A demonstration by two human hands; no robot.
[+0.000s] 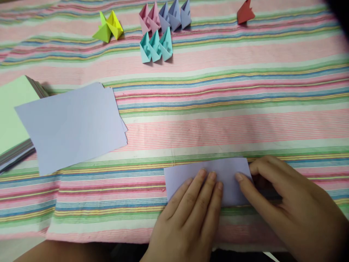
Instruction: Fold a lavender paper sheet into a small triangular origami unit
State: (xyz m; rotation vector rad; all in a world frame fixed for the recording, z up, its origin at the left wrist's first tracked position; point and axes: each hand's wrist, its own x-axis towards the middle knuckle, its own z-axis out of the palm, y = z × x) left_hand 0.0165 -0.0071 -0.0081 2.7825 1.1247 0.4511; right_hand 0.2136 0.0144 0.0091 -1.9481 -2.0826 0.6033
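Note:
A small folded lavender paper strip (218, 174) lies on the striped cloth (218, 102) near the front edge. My left hand (188, 214) lies flat on its left half, fingers stretched out and pressing it down. My right hand (289, 203) is at the strip's right end, thumb and forefinger pinched on the paper's edge. Both hands touch only this strip.
Loose lavender sheets (73, 125) lie at the left, over a stack of coloured paper with a green top sheet (12, 109). At the back stand folded paper pieces: yellow-green (108, 27), pink (149, 18), lavender-blue (176, 15), teal (156, 46) and one red (245, 12).

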